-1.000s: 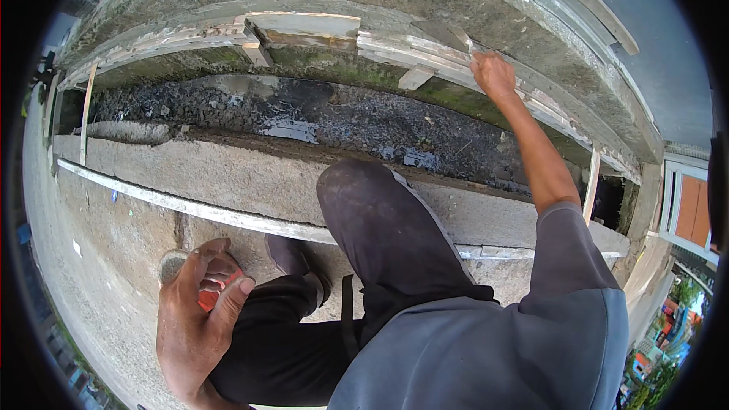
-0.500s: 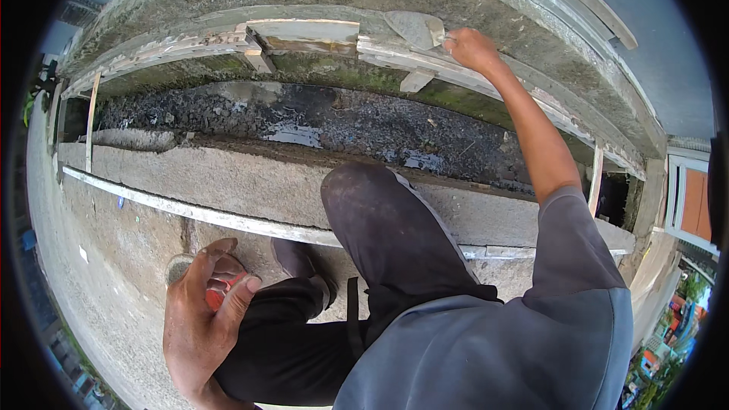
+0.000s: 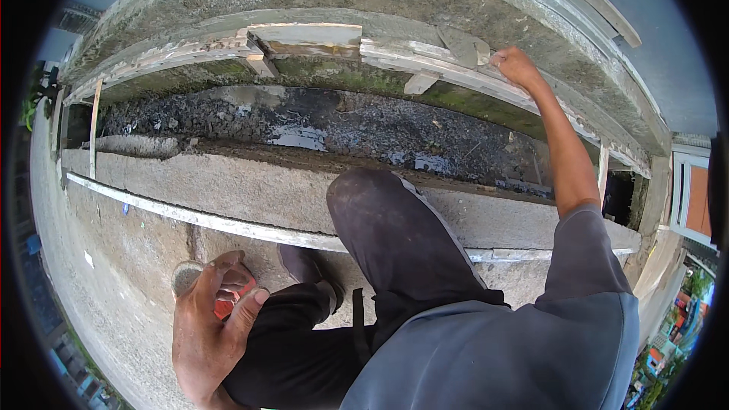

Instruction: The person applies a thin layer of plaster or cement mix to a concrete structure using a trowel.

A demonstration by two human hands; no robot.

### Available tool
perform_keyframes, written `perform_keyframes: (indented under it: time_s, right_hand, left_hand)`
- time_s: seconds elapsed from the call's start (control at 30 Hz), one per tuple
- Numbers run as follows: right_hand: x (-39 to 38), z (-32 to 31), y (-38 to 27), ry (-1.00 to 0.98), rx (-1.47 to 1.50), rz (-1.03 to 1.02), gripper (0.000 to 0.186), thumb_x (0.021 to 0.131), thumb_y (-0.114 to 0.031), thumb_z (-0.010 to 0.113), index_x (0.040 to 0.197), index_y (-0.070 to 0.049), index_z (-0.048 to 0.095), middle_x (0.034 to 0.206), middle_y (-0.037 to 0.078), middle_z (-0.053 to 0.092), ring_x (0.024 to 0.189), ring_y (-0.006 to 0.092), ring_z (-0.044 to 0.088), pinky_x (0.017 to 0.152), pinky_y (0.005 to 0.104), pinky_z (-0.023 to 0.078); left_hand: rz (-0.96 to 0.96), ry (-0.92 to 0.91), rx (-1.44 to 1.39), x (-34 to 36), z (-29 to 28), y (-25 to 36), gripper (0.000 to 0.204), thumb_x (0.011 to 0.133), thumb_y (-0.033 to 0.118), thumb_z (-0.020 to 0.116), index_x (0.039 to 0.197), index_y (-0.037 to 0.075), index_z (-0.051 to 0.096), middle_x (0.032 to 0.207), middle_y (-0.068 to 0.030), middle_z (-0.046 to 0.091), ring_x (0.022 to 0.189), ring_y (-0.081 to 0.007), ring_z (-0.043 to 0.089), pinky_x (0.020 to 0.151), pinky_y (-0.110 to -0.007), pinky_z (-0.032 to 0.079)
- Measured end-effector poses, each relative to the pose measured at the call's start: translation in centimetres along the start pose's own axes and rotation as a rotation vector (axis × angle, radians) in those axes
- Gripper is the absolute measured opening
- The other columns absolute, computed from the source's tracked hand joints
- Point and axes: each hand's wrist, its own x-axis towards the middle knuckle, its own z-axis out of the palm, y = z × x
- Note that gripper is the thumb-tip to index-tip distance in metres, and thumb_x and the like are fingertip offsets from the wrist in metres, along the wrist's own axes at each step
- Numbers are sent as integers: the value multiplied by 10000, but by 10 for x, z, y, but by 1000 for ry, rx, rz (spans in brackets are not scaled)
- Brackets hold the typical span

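Observation:
My right hand (image 3: pixel 518 68) is closed round the handle of a trowel (image 3: pixel 459 45). Its grey, mortar-coated blade lies flat against the strip of wet cement (image 3: pixel 410 24) along the far wall, just above the wooden form board (image 3: pixel 440 63). My left hand (image 3: pixel 216 326) hangs low at the left, beside my knee, its fingers curled round a red object (image 3: pixel 225 307) whose kind I cannot make out. A rounded grey shape (image 3: pixel 184 278) shows behind those fingers; whether it belongs to the red object, I cannot tell.
Between the banks runs a drainage channel (image 3: pixel 250 118) with dark mud and puddles. A long pale batten (image 3: pixel 205 217) edges the near concrete ledge (image 3: pixel 258 182). Thin upright sticks (image 3: pixel 96 129) and short wooden braces (image 3: pixel 420 82) stand along it. A loose plank (image 3: pixel 594 1) lies at upper right.
My right hand has drawn the trowel to the right along the cement strip. My left hand keeps its grip, and the whole view has shifted slightly.

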Motion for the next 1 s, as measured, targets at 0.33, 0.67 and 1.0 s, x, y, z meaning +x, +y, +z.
perform_keyframes:
  time_s: [0.33,0.67,1.0]
  right_hand:
    - [40,37,-171,241,-486,-519,298,929,-284,594,972,-33,750,1017,210,736,964,401,707,858,495,561]
    - [49,31,-147,132,-482,-423,321,909,-274,595,1007,-11,751,1052,233,729,1009,409,700,880,510,553]
    - [21,40,-69,184,-123,-310,303,904,-288,607,934,-11,723,868,260,700,806,426,685,762,512,535]
  left_hand:
    - [-91,-64,-39,12,1,12,474,950,290,717,1244,-62,599,886,-187,720,815,-246,730,763,-347,557]
    - [-75,-9,-32,0,-3,1,428,922,223,754,1209,-60,609,936,-185,731,814,-268,734,749,-349,564]
    - [-28,-59,-19,10,3,14,440,936,232,740,1234,-62,606,901,-194,732,769,-265,736,716,-343,571]
